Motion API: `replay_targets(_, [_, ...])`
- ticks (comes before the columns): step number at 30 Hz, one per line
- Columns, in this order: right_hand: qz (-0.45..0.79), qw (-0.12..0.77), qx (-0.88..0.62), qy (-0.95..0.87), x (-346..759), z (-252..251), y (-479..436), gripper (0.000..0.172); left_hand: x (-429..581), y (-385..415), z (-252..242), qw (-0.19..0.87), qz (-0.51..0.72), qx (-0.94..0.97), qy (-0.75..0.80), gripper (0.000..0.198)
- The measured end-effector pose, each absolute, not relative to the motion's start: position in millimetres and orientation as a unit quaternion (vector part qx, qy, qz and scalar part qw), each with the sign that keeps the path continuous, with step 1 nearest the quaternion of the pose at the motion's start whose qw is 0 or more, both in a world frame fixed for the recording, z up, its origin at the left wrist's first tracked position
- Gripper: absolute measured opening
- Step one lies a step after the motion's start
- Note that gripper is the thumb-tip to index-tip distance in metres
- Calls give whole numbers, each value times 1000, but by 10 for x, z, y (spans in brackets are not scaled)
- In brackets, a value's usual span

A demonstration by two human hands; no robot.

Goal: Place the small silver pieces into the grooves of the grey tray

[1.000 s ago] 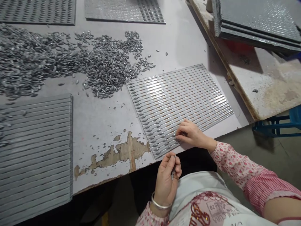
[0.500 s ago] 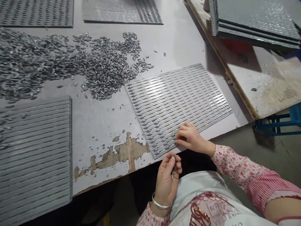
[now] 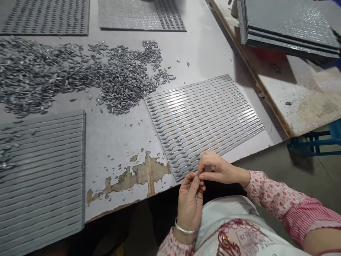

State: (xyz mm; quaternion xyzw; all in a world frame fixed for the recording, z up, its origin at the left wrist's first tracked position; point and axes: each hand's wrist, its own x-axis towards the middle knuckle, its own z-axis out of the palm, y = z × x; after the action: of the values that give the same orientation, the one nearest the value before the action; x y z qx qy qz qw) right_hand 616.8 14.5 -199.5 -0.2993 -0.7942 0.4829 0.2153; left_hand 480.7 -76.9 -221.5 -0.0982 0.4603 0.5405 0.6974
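My left hand (image 3: 189,202) is curled palm up at the table's front edge, with small grey spindle-shaped pieces partly showing between its fingers. Against its fingertips, my right hand (image 3: 220,170) pinches with thumb and forefinger, apparently at one of these pieces; the piece itself is mostly covered. Both hands are beside the near corner of a shiny grooved sheet (image 3: 210,110). Along the sheet's left edge, spindle-shaped pieces (image 3: 165,145) lie in the grooves, with further columns begun at the near end. A large loose heap of the same pieces (image 3: 119,76) spreads beyond the sheet.
At left lies a stack of grooved grey sheets (image 3: 53,170) with loose pieces on top. Two filled sheets (image 3: 53,17) (image 3: 128,16) are at the back. A sheet stack (image 3: 290,25) stands on the right-hand table, near a blue stool (image 3: 317,142). The tabletop's paint is peeling (image 3: 133,174).
My right hand has come off the grooved sheet and moved down and left to meet the fingertips of my left hand. The view has shifted slightly.
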Motion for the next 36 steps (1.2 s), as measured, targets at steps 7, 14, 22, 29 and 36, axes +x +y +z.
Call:
replay_targets(7, [339, 242, -436, -798, 6112, -2118, 361, 24, 4737, -717, -2071, 721, 508, -134, 452, 27])
replay_targets(14, [190, 148, -493, -836, 6021, -2266, 395, 17, 4707, -751, -2126, 744, 498, -109, 432, 16])
replay_targets(22, [188, 147, -516, -823, 5992, -2294, 392, 13, 4729, -743, -2111, 733, 506, -107, 442, 23])
replay_targets(29, [364, 239, -397, -808, 6072, -2169, 367, 16, 4731, -694, -2101, 705, 529, -139, 451, 23])
replay_targets(36, [557, 239, -263, -750, 6111, -2053, 307, 18, 4735, -656, -2060, 717, 531, -146, 428, 14])
